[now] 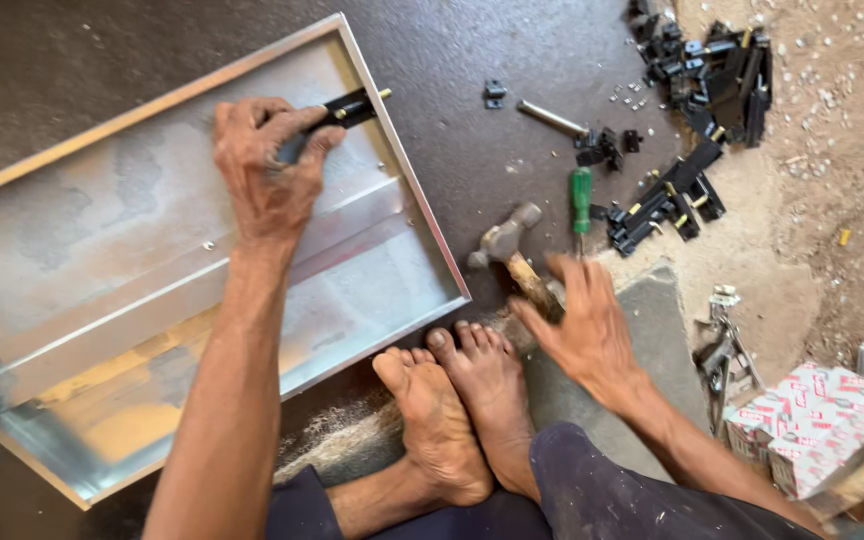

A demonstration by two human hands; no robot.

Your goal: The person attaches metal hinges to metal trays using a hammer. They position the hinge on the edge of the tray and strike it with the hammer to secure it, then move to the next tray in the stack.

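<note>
My left hand [270, 165] grips a black latch piece [352, 106] with a brass pin, pressed against the upper right edge of a shiny metal frame panel [102, 260] lying on the floor. My right hand [584, 325] reaches over the wooden handle of a claw hammer [508, 245], fingers spread and blurred; I cannot tell whether it grips the handle. My two bare feet [457, 400] rest against the panel's lower right corner.
A green-handled screwdriver [580, 200] lies beside the hammer. Black latch parts [707, 85] are heaped at the upper right, with more [657, 205] scattered below. A metal rod [550, 117], pliers [722, 350] and small red-and-white boxes [807, 425] sit on the dusty floor.
</note>
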